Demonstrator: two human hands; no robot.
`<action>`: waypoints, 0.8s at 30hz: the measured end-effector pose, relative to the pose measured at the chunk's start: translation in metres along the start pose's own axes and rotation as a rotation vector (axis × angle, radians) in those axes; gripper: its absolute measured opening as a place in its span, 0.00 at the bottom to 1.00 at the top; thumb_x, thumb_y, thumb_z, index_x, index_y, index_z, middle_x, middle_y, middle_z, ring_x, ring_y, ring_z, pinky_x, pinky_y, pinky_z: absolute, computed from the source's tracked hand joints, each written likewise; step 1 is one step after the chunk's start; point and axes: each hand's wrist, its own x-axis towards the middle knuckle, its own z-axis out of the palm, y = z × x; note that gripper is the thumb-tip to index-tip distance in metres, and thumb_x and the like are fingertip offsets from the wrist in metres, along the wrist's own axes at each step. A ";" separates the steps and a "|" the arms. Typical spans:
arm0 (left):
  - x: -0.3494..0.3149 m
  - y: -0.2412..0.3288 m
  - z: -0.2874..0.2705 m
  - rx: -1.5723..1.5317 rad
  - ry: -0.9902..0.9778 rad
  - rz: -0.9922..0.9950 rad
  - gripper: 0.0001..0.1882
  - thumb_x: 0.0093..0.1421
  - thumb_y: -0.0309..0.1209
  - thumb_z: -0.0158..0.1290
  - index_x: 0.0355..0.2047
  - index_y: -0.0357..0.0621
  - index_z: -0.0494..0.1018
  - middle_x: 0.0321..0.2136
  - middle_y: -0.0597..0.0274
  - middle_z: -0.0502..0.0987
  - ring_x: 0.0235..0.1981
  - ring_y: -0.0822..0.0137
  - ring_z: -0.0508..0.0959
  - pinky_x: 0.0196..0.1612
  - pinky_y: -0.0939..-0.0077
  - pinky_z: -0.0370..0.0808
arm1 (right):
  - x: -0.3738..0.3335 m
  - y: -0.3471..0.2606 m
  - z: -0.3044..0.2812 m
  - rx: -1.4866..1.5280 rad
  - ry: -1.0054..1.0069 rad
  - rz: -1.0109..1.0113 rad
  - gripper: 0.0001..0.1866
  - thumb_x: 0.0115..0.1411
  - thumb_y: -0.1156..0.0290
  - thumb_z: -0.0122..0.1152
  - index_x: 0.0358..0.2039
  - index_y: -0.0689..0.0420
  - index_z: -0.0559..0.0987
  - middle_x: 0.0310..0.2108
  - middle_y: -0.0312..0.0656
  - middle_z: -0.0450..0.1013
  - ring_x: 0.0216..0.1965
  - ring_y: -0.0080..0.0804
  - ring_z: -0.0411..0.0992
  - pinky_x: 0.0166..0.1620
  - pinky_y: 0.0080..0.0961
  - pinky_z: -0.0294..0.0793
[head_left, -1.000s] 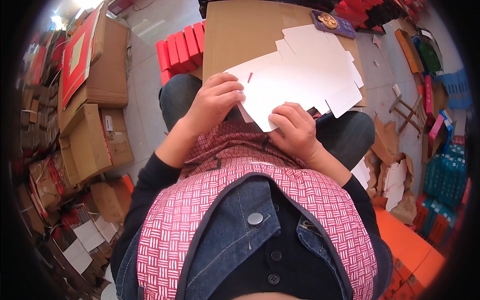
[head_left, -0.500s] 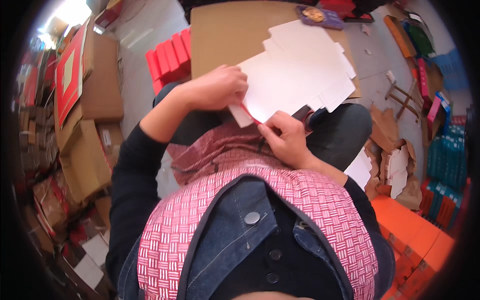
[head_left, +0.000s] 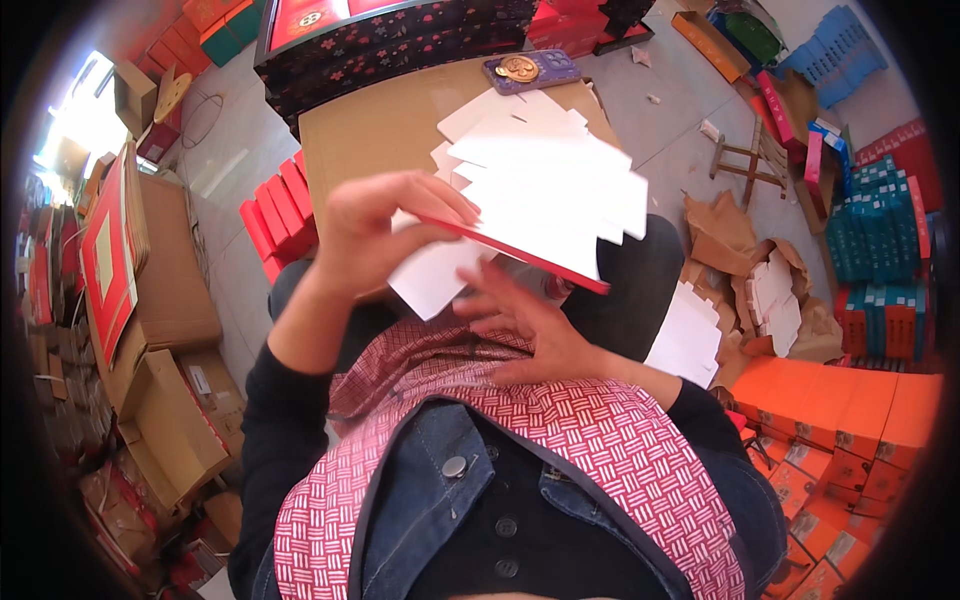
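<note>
White card (head_left: 560,225) now held one-handed

Left hand (head_left: 378,228): thumb and fingers pinching its red edge (head_left: 545,264), card over cardboard box's (head_left: 345,140) near side. Right hand (head_left: 540,325): now off that edge, fingers spread just below; contact with card unclear. So only left grips.

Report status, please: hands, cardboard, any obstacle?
Left hand gripping red-edged white cardboard. Right hand open, close by. Purple phone beyond, clear of hands.
</note>
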 end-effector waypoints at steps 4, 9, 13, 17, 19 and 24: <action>-0.018 -0.010 0.068 0.593 -0.081 0.404 0.05 0.47 0.22 0.56 0.27 0.38 0.76 0.30 0.57 0.78 0.33 0.59 0.79 0.36 0.68 0.76 | -0.013 0.002 0.002 0.287 0.424 0.131 0.21 0.63 0.71 0.50 0.56 0.61 0.63 0.50 0.47 0.68 0.50 0.36 0.70 0.52 0.32 0.69; -0.024 -0.012 0.104 0.544 -0.227 0.428 0.15 0.50 0.25 0.57 0.40 0.37 0.76 0.39 0.54 0.78 0.39 0.58 0.79 0.41 0.67 0.77 | -0.035 -0.027 -0.030 0.454 0.967 0.102 0.20 0.59 0.82 0.49 0.53 0.64 0.65 0.47 0.47 0.70 0.46 0.38 0.73 0.52 0.36 0.72; -0.065 -0.022 0.069 0.362 -0.015 -0.097 0.12 0.54 0.21 0.56 0.40 0.35 0.76 0.37 0.52 0.79 0.38 0.59 0.79 0.41 0.71 0.76 | -0.103 -0.034 -0.108 0.143 1.120 0.173 0.20 0.59 0.81 0.50 0.53 0.63 0.66 0.45 0.44 0.72 0.44 0.34 0.74 0.46 0.33 0.76; -0.084 -0.046 0.055 -0.256 0.326 -0.852 0.13 0.64 0.24 0.46 0.47 0.30 0.70 0.42 0.52 0.76 0.40 0.65 0.79 0.46 0.74 0.76 | -0.124 -0.030 -0.156 0.257 1.032 0.291 0.20 0.57 0.77 0.52 0.51 0.64 0.67 0.39 0.43 0.73 0.36 0.32 0.74 0.35 0.27 0.75; -0.082 -0.051 0.051 -0.413 0.411 -0.853 0.17 0.65 0.24 0.44 0.54 0.30 0.64 0.47 0.48 0.73 0.42 0.62 0.78 0.48 0.71 0.76 | -0.116 -0.021 -0.167 0.272 0.931 0.356 0.21 0.56 0.75 0.52 0.51 0.64 0.67 0.37 0.44 0.73 0.34 0.30 0.73 0.30 0.23 0.74; -0.076 -0.053 0.048 -0.569 0.583 -0.821 0.28 0.65 0.23 0.44 0.63 0.34 0.49 0.53 0.46 0.66 0.46 0.57 0.76 0.50 0.64 0.76 | -0.084 -0.017 -0.157 0.077 0.875 0.334 0.21 0.56 0.76 0.53 0.50 0.65 0.66 0.37 0.47 0.73 0.25 0.31 0.74 0.22 0.21 0.74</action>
